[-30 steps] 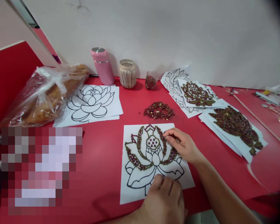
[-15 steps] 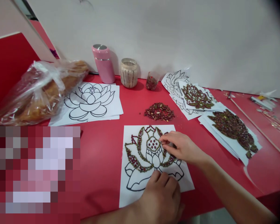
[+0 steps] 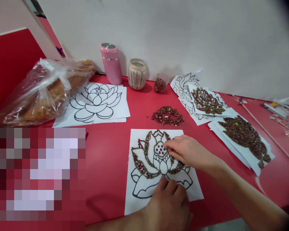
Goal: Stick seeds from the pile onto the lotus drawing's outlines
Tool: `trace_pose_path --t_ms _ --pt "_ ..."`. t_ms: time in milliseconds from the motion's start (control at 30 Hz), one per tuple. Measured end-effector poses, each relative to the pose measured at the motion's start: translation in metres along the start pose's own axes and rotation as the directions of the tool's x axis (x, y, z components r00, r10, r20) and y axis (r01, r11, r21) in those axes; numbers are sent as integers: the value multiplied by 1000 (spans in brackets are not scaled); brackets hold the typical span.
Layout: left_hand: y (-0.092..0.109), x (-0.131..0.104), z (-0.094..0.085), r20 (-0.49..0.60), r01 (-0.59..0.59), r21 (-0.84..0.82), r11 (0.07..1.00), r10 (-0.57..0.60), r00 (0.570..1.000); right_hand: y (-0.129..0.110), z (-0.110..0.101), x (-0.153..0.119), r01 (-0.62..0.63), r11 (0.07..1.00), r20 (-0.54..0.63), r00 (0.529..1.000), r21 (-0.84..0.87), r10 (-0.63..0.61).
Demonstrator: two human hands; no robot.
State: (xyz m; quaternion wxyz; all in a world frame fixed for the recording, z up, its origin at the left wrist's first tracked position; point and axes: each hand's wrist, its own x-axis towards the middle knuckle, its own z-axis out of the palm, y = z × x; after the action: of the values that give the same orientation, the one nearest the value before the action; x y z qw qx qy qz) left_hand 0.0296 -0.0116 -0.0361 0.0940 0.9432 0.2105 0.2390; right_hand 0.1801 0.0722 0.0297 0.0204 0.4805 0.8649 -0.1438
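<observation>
A sheet of paper [image 3: 130,205] with a lotus outline lies before me, some petals filled or edged with red and green beans [image 3: 148,175]. My right hand [image 3: 183,147] comes in from the right, thumb and fingertips pinched at the right edge of the bean-dotted seed pod [image 3: 160,149]. Whatever sits between those fingertips is too small to make out. On the sheet's lower part rests my left hand [image 3: 170,200], fingers curled under, its palm side hidden. Behind the sheet is a loose pile of dark red beans [image 3: 168,116].
At the back stand a pink flask [image 3: 111,65], a striped jar [image 3: 137,75] and a small clear cup of beans [image 3: 160,84]. Bean-covered lotus sheets [image 3: 245,138] lie right. Left are a printed lotus sheet [image 3: 120,109] and a plastic bag [image 3: 45,93] with something brown inside.
The whole view has shifted slightly, so things appear a little further right. My right hand's fingertips are bent more closely onto the pod's edge. My left hand stays on the sheet.
</observation>
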Motion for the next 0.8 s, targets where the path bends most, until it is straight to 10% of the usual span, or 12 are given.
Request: trace_pose_path --t_ms 800 --pt "0 2 0 -38 30 -2 1000 -30 999 -2 -8 -4 -133 983 -13 991 127 136"
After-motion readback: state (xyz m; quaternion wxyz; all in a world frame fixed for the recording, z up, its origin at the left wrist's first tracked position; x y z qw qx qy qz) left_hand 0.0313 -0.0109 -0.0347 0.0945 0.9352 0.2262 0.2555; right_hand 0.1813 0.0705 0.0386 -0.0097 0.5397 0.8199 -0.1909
